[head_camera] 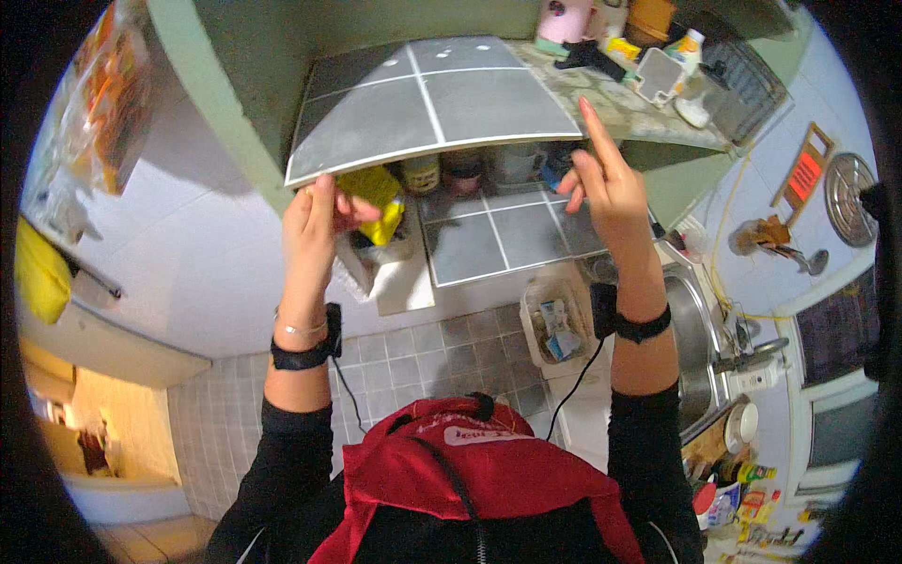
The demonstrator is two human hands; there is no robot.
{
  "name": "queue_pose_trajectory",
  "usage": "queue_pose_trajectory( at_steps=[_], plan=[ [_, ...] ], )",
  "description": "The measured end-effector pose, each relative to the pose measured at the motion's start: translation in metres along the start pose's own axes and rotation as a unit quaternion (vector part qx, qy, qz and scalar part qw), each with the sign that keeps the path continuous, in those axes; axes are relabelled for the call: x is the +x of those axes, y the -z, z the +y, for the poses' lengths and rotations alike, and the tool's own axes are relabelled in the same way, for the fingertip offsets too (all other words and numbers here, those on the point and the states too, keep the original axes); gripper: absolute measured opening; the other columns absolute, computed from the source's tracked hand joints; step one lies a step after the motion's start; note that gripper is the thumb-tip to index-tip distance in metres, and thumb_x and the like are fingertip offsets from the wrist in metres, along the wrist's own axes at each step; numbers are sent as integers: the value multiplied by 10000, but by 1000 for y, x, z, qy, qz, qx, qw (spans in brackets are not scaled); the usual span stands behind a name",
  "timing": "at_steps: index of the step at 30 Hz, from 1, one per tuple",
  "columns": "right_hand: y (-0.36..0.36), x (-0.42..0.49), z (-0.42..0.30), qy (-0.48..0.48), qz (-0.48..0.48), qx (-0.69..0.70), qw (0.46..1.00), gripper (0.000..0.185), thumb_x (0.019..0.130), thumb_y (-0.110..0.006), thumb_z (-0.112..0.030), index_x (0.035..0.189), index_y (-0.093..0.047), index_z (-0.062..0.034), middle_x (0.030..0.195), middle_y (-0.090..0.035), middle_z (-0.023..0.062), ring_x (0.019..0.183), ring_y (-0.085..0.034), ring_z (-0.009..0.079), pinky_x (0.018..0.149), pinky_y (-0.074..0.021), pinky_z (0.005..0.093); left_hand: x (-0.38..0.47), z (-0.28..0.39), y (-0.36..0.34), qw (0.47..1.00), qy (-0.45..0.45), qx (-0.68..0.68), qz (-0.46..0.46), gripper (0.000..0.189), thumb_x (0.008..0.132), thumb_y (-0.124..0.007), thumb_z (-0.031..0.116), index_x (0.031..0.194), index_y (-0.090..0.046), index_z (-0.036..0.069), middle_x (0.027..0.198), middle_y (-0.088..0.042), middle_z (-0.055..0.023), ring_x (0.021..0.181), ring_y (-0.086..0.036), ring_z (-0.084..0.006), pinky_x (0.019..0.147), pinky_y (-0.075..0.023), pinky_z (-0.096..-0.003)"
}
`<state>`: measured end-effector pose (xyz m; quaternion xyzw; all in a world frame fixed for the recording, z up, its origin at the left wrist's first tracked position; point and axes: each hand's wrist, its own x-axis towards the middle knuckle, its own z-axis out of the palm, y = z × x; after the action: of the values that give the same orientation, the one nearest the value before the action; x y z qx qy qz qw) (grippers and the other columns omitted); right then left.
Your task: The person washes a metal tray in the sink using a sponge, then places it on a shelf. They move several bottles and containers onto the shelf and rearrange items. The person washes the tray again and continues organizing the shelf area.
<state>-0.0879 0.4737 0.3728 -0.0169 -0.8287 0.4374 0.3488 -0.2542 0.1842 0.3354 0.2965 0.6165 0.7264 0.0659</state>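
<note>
A grey tile-patterned panel [366, 120] with white lines spans the counter in front of me. My left hand [310, 218] is just below its front left corner, thumb tip up against the edge; whether it touches cannot be told. The fingers of that hand are apart, with nothing seen between them. Past the front right corner, my right hand [609, 173] is raised and empty, index finger extended and the others loosely bent. A yellow packet [380, 204] shows behind my left fingers. Under the panel, a jar [421, 173] and other containers are partly shadowed on a lower tiled shelf [493, 240].
A stone-patterned counter [585, 88] at the right bears bottles, a pink container [564, 25] and a black object [592, 60]. Below my right forearm stands a plastic bin [557, 324] with waste. A steel sink [687, 331] lies right. Plastic bags [106, 106] hang left.
</note>
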Motion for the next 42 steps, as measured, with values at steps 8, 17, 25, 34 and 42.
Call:
queue_pose_trajectory(
  at_steps=[8, 17, 25, 34, 42],
  plan=[
    [119, -137, 83, -275, -31, -355, 893, 358, 949, -581, -284, 1251, -622, -96, 948, -711, 111, 847, -689, 240, 825, -524, 366, -20, -22, 20, 966, 114, 71, -221, 243, 942, -634, 193, 1116, -593, 28, 1082, -661, -69, 913, -643, -123, 764, -494, -251],
    [130, -167, 54, -218, 202, -387, 873, 336, 902, -625, -243, 1187, -649, -67, 1077, -696, 156, 1000, -668, 326, 937, -469, 411, -32, -72, 33, 951, 151, 39, -265, 269, 955, -610, 177, 1166, -596, 10, 1082, -648, -59, 993, -618, -136, 874, -469, -270],
    [76, -312, 33, -354, 292, -312, 832, 358, 904, -632, -202, 1236, -604, -70, 1010, -704, 160, 922, -688, 309, 817, -532, 372, -36, -124, 9, 922, 243, -5, -302, 266, 1003, -530, 214, 1147, -554, -8, 1142, -611, -136, 1070, -605, -238, 971, -483, -372],
    [59, -529, -46, -515, 505, -285, 631, 390, 899, -650, -134, 1275, -573, -65, 1003, -715, 135, 951, -689, 223, 822, -525, 339, -60, -144, -101, 829, 261, -5, -494, 259, 997, -528, 214, 1134, -554, -5, 1111, -617, -134, 1050, -601, -241, 974, -480, -413],
    [143, -648, -53, -497, 554, -347, 571, 392, 872, -687, -133, 1244, -597, -53, 992, -717, 122, 950, -687, 203, 840, -510, 313, -137, -127, -273, 769, 264, 82, -576, 239, 999, -520, 169, 1162, -552, -2, 1141, -630, -132, 1062, -615, -248, 960, -462, -369]
  ],
)
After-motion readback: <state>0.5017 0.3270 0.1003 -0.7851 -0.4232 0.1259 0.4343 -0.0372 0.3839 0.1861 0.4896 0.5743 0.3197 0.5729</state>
